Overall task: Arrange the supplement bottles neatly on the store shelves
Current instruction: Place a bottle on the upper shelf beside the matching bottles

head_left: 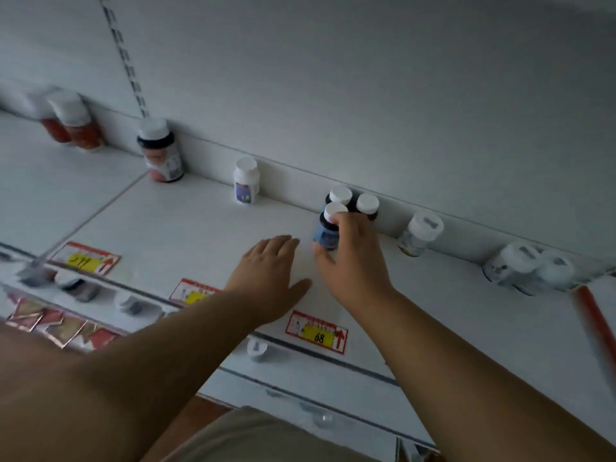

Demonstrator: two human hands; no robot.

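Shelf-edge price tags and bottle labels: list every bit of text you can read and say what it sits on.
"68": handwritten on the yellow patch of the right price tag, beside a red arrow.
Left price tag: yellow patch has handwritten digits, too blurred to read.
Middle price tag: partly hidden by the left hand, unreadable.
Blue-labelled bottle held by the right hand, and other bottle labels: print too small.

Bare forearms (483, 378); seemingly khaki clothing (266, 438) below.

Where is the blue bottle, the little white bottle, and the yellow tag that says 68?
blue bottle (325, 235): head view, on its blue label.
little white bottle (246, 181): head view, on its white body.
yellow 68 tag (319, 337): head view, on the number.
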